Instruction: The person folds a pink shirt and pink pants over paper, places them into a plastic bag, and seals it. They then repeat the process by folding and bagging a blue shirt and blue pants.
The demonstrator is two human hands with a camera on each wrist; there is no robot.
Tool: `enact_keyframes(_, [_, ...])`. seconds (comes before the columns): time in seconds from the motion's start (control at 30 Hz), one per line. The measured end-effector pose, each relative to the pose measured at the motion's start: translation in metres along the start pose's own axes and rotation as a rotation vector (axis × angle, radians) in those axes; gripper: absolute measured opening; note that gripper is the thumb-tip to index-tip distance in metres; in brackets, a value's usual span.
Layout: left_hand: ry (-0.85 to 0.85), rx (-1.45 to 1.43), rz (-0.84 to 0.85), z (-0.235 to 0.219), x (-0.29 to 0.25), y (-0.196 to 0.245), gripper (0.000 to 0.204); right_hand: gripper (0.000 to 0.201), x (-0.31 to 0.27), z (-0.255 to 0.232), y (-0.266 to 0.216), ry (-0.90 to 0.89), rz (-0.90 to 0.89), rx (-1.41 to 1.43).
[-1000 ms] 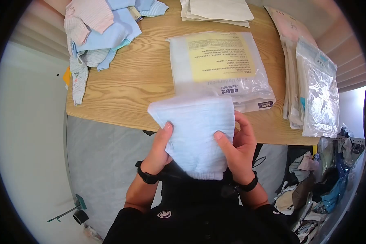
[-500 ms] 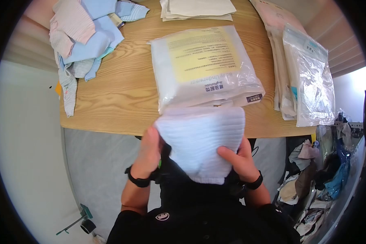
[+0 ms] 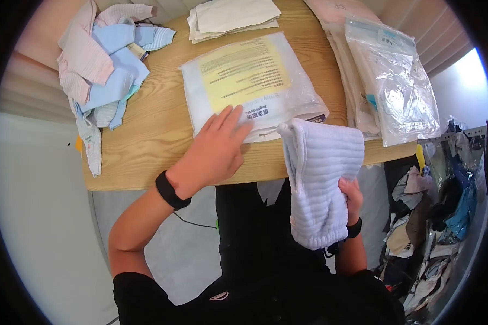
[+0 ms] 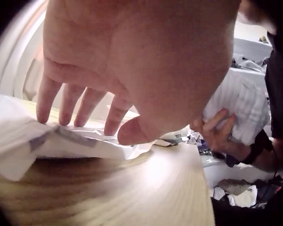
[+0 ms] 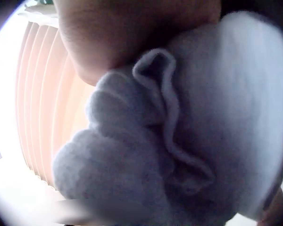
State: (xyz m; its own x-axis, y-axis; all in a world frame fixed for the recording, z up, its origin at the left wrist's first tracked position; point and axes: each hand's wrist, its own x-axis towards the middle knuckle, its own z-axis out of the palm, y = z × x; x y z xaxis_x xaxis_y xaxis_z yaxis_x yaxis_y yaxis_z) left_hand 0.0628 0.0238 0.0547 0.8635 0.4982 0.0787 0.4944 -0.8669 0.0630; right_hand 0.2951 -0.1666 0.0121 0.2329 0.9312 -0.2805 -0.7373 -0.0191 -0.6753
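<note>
My right hand (image 3: pixel 352 197) grips a folded, pale blue ribbed garment (image 3: pixel 325 173) in front of the table's near edge, thumb on its face. Its other fingers are hidden behind the cloth. In the right wrist view the garment (image 5: pixel 217 117) fills most of the picture, its soft folds and a hem edge showing. My left hand (image 3: pixel 209 151) reaches over the near side of a clear plastic bag (image 3: pixel 244 81) with a yellow printed panel. In the left wrist view its fingers (image 4: pixel 87 106) are spread, fingertips right at the bag.
A pile of pink, blue and grey clothes (image 3: pixel 103 70) lies at the table's left. White sheets or flat packets (image 3: pixel 236 16) are stacked at the back. Several packaged garments (image 3: pixel 393 76) overlap on the right. Beyond the table, more clothes (image 3: pixel 412 216) fill a low area.
My left hand has let go of the garment and moved forward onto the bag's near side. My right hand has carried the garment rightward and turned it more upright.
</note>
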Motion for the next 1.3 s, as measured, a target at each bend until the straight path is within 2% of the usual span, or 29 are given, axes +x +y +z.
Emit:
enact_keyframes(0.17, [0.046, 0.051, 0.038, 0.005, 0.001, -0.008, 0.047, 0.058, 0.002, -0.009, 0.003, -0.086, 0.000, 0.094])
enact_keyframes(0.3, [0.135, 0.169, 0.060, 0.014, 0.002, -0.011, 0.042, 0.058, 0.002, -0.014, 0.003, -0.036, 0.008, 0.119])
enact_keyframes(0.37, [0.175, 0.156, 0.011, 0.017, 0.005, -0.017, 0.035, 0.058, 0.003, -0.010, 0.002, -0.026, 0.020, 0.118])
enact_keyframes(0.5, [0.278, -0.034, -0.086, -0.019, 0.017, -0.024, 0.027, 0.057, -0.005, 0.010, -0.001, -0.033, -0.049, 0.099])
enact_keyframes(0.57, [0.615, -0.065, -0.041, -0.051, 0.022, -0.013, 0.017, 0.057, -0.012, 0.019, -0.001, -0.025, -0.042, 0.073])
enact_keyframes(0.6, [0.613, -0.067, -0.045, -0.062, 0.023, -0.007, 0.017, 0.055, -0.015, 0.025, -0.001, -0.034, -0.082, -0.007])
enact_keyframes(0.67, [0.740, -0.169, -0.059, -0.083, 0.025, 0.003, 0.011, 0.053, -0.019, 0.041, -0.005, -0.048, -0.121, -0.090])
enact_keyframes(0.73, [0.720, -0.227, -0.105, -0.096, 0.023, 0.013, 0.008, 0.049, -0.017, 0.060, -0.013, -0.215, -0.160, -0.251])
enact_keyframes(0.8, [0.689, -0.420, -0.176, -0.101, 0.021, 0.018, 0.011, 0.049, -0.010, 0.078, -0.014, -0.198, -0.120, -0.327])
enact_keyframes(0.83, [0.689, -0.421, -0.171, -0.100, 0.021, 0.019, 0.011, 0.049, -0.006, 0.082, -0.015, -0.183, -0.078, -0.404])
enact_keyframes(0.93, [0.708, -0.381, -0.157, -0.088, 0.018, 0.016, 0.014, 0.047, 0.007, 0.077, -0.015, -0.186, 0.000, -0.413])
enact_keyframes(1.0, [0.643, -0.207, -0.080, -0.079, 0.014, 0.012, 0.015, 0.044, 0.010, 0.079, -0.024, -0.173, 0.036, -0.424])
enact_keyframes(1.07, [0.636, -0.240, -0.083, -0.074, 0.009, 0.013, 0.016, 0.041, 0.013, 0.081, -0.030, -0.149, 0.139, -0.377])
enact_keyframes(1.13, [0.646, -0.144, -0.008, -0.070, 0.006, 0.013, 0.016, 0.040, 0.025, 0.079, -0.028, -0.195, 0.086, -0.422])
enact_keyframes(1.17, [0.645, -0.147, -0.005, -0.068, 0.005, 0.015, 0.016, 0.040, 0.033, 0.078, -0.027, -0.210, 0.004, -0.535])
enact_keyframes(1.23, [0.706, -0.282, -0.122, -0.067, 0.003, 0.019, 0.016, 0.039, 0.046, 0.072, -0.026, -0.186, -0.137, -0.761])
enact_keyframes(1.3, [0.709, -0.318, -0.163, -0.071, 0.001, 0.019, 0.016, 0.039, 0.056, 0.062, -0.027, -0.180, -0.137, -0.858])
